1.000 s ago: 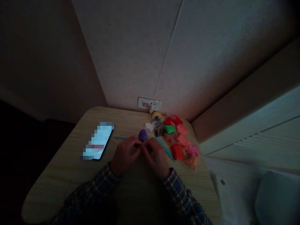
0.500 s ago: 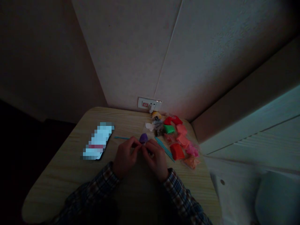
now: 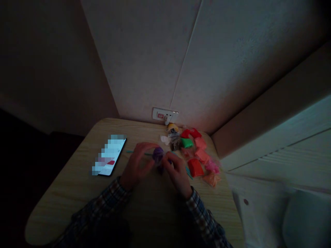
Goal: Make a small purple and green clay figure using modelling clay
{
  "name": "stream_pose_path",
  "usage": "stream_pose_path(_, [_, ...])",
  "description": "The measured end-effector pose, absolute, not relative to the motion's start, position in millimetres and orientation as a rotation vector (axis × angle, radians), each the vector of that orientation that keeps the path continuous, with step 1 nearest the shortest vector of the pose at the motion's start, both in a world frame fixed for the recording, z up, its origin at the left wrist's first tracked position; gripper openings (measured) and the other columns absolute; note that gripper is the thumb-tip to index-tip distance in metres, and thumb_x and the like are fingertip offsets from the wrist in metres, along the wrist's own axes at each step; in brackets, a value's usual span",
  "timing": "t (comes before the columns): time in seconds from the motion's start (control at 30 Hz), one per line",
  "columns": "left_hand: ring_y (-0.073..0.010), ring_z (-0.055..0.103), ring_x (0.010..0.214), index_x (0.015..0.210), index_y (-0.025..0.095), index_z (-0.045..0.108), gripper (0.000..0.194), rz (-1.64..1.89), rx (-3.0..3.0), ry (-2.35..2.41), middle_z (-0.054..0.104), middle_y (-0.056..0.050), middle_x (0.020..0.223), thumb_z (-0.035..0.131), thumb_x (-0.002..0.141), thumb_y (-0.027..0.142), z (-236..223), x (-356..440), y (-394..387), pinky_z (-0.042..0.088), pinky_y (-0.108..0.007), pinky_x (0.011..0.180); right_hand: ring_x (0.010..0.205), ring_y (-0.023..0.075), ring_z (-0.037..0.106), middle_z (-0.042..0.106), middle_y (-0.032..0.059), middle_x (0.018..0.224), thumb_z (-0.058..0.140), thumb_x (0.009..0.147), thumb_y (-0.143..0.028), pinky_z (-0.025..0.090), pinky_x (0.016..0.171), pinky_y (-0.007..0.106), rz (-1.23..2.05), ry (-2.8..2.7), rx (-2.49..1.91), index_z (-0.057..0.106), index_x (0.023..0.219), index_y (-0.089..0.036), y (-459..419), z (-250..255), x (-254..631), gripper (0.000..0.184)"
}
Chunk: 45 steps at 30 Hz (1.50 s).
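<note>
A lump of purple clay [image 3: 158,155], seemingly in a clear wrapper, is between my two hands over the table. My left hand [image 3: 136,167] is at its left, thumb and fingers spread apart and a little blurred; the fingertips come close to the lump, and I cannot tell whether they touch it. On the other side my right hand [image 3: 177,172] is closed, with a bit of purple showing between its fingers. A thin blue tool [image 3: 130,151] lies partly behind my left hand. More blue tools [image 3: 189,173] stick out from behind the right hand.
Packets of red [image 3: 196,167], green [image 3: 186,142], pink [image 3: 212,165] and orange clay [image 3: 211,179] crowd the table's right side. A lit phone [image 3: 110,156] lies left. Against the wall, a plug sits in a socket [image 3: 161,114] behind the table's back edge.
My hands were pinched together in front of the purple clay; now they have moved apart. The purple clay is now between them, and my left hand has opened.
</note>
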<state>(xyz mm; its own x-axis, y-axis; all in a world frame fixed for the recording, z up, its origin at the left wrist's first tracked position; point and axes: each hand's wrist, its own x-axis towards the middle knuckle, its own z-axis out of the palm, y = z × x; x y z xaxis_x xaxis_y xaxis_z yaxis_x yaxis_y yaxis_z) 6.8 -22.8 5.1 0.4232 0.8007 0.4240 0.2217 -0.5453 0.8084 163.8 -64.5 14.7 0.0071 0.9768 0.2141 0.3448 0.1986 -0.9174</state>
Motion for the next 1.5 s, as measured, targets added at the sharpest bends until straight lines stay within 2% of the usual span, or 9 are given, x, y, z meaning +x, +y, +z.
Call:
stream_pose_path(0.13, [-0.0297,0.038,0.128,0.131,0.021,0.043,0.058,0.871,2.157,0.691,0.047,-0.013,0.135,0.065,0.078,0.029,6.4,3.6,-25.5,0.032,-0.046,0.107,0.06,0.014,0.048,0.05,-0.0014,0.059,0.047,0.085,-0.032,0.037,0.058,0.025,1.061,-1.475,-1.207,0.049,0.059,-0.02,-62.9,11.0,170.3,0.028])
stream_pose_path(0.37, [-0.0244,0.056,0.104,0.12,0.019,0.049,0.049,0.872,2.17,0.674,0.058,-0.01,0.114,0.067,0.075,0.024,0.6,5.5,-24.0,0.046,-0.036,0.091,0.053,0.0116,0.041,0.042,-0.0043,0.053,0.049,0.081,-0.028,0.033,0.053,0.024,1.158,-1.395,-1.15,0.046,0.055,-0.02,-61.3,10.1,174.8,0.027])
stream_pose_path(0.47, [-0.0244,0.056,0.1,0.118,0.019,0.049,0.048,0.894,2.178,0.699,0.058,-0.01,0.11,0.066,0.074,0.02,-0.9,5.4,-23.2,0.047,-0.036,0.088,0.055,0.0125,0.042,0.043,-0.004,0.054,0.05,0.08,-0.027,0.033,0.054,0.025,1.059,-1.394,-1.227,0.047,0.056,-0.02,-61.1,6.9,175.8,0.025])
stream_pose_path(0.67, [-0.0235,0.055,0.098,0.113,0.018,0.048,0.04,0.935,2.23,0.974,0.056,-0.007,0.105,0.059,0.075,0.012,-7.8,7.1,-22.9,0.047,-0.035,0.086,0.063,0.0138,0.047,0.051,-0.0014,0.068,0.056,0.084,-0.027,0.036,0.059,0.026,0.589,-1.51,-1.381,0.055,0.072,-0.02,-66.2,8.2,168.2,0.014])
stream_pose_path(0.8, [-0.0234,0.055,0.099,0.113,0.018,0.047,0.038,0.931,2.282,1.035,0.055,-0.008,0.106,0.056,0.077,0.012,-14.0,9.5,-23.5,0.047,-0.036,0.086,0.07,0.016,0.049,0.055,0.0017,0.076,0.057,0.085,-0.024,0.038,0.065,0.028,0.469,-1.713,-1.405,0.06,0.081,-0.019,-69.5,5.2,160.0,0.006])
stream_pose_path(0.93, [-0.0232,0.054,0.098,0.115,0.018,0.044,0.04,0.931,2.307,1.036,0.054,-0.008,0.107,0.057,0.078,0.015,-16.1,9.7,-23.7,0.048,-0.037,0.085,0.067,0.0147,0.048,0.054,0.0005,0.073,0.055,0.084,-0.02,0.038,0.062,0.026,0.586,-1.6,-1.405,0.059,0.077,-0.019,-68.5,2.4,159.4,0.008])
stream_pose_path(1.23, [-0.0253,0.06,0.096,0.116,0.014,0.049,0.046,0.887,2.347,0.902,0.061,-0.011,0.105,0.058,0.082,0.044,-17.8,2.9,-22.8,0.05,-0.037,0.084,0.065,0.0128,0.049,0.052,-0.0027,0.067,0.061,0.08,-0.026,0.038,0.061,0.025,1.055,-1.359,-1.151,0.059,0.072,-0.02,-67.6,14.7,171.2,0.01])
stream_pose_path(1.37, [-0.027,0.061,0.102,0.12,0.014,0.05,0.048,0.855,2.395,0.981,0.063,-0.013,0.111,0.058,0.082,0.043,-20.4,0.5,-20.8,0.05,-0.039,0.089,0.072,0.0144,0.052,0.056,-0.0004,0.075,0.05,0.086,-0.024,0.041,0.067,0.026,1.015,-1.438,-1.145,0.066,0.085,-0.021,-66.7,14.2,177.9,0.016])
stream_pose_path(1.5, [-0.0283,0.06,0.108,0.128,0.013,0.046,0.05,0.743,2.391,1.101,0.062,-0.015,0.12,0.056,0.082,0.031,-23.2,-1.2,-19.5,0.049,-0.041,0.091,0.077,0.0146,0.056,0.059,0.001,0.084,0.046,0.09,-0.023,0.044,0.07,0.027,1.037,-1.465,-1.125,0.064,0.107,-0.025,-65.0,10.2,183.9,0.025])
